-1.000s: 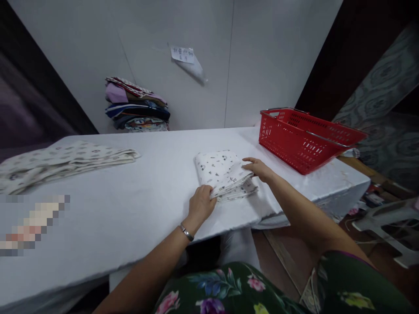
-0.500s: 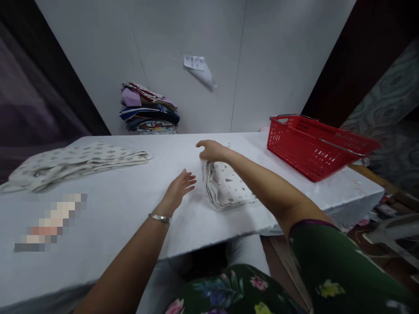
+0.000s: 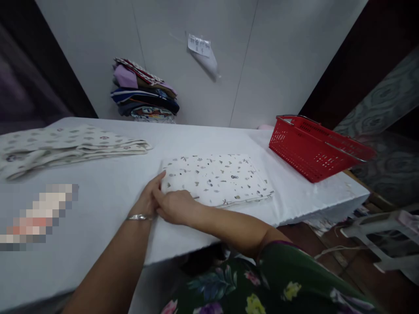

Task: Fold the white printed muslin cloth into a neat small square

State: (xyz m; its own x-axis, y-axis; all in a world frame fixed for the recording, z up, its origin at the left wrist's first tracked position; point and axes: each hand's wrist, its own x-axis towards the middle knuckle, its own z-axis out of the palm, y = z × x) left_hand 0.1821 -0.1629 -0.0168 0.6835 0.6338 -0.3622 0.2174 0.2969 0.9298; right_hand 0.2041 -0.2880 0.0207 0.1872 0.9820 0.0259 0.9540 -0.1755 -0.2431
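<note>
A white cloth (image 3: 212,176) with a small scattered print lies folded into a flat rectangle on the table. My left hand (image 3: 149,197) is at its left edge, fingers closed along that edge. Over the near left corner, my right hand (image 3: 176,207) is bent inward with its fingers closed at the cloth, and its fingertips meet my left hand. The exact grip at the corner is partly hidden by the overlapping hands. A silver bracelet (image 3: 140,216) circles my left wrist.
Another printed white cloth (image 3: 75,146) lies loosely folded at the far left. A red basket (image 3: 310,150) stands at the right end of the white-covered table (image 3: 98,209). Folded clothes (image 3: 144,93) are stacked against the wall. A stool (image 3: 386,240) stands at lower right.
The cloth's folded-up part now lies flat, extended to the left. My right hand has swung left and nearer to me, meeting my left hand, which moved left. The view has shifted slightly.
</note>
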